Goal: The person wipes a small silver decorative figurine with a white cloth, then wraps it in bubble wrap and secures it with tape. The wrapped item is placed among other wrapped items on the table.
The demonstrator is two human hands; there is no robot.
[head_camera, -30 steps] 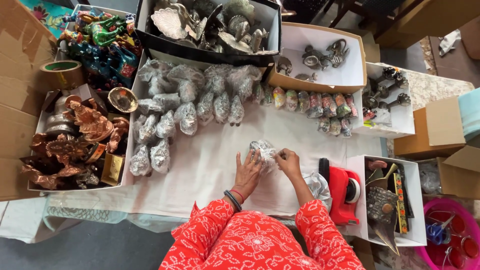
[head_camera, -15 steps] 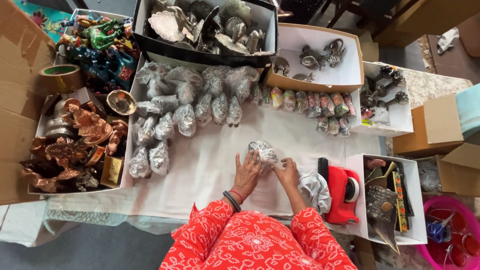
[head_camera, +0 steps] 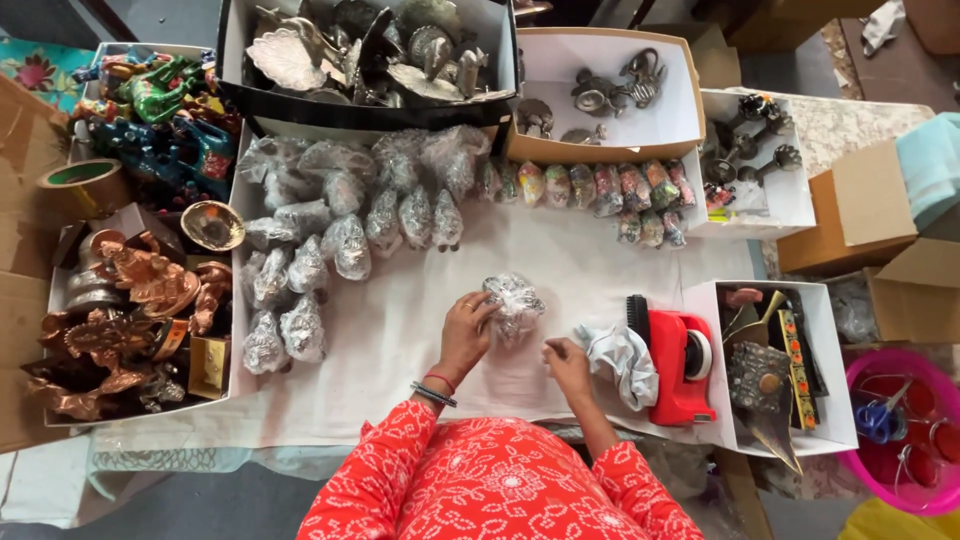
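Observation:
My left hand [head_camera: 466,334] grips a small silver item wrapped in clear plastic [head_camera: 513,305], held just above the white cloth [head_camera: 400,340] near the table's middle. My right hand [head_camera: 566,362] has come off the item and rests low on the cloth to its right, fingers loosely curled with nothing visible in them. A crumpled grey plastic sheet [head_camera: 620,360] lies just right of that hand. A red tape dispenser [head_camera: 676,365] stands beside the sheet.
Several wrapped silver figures [head_camera: 330,240] lie on the cloth's far left. Wrapped colourful items [head_camera: 600,190] line the back. Boxes of metal pieces [head_camera: 360,45], copper figures [head_camera: 120,320], painted figures [head_camera: 150,110] and a tape roll [head_camera: 80,185] ring the table. A pink tub [head_camera: 900,430] sits right.
Both hands held the wrapped item before. My right hand has now let go and dropped toward the near right, while my left hand keeps hold of it.

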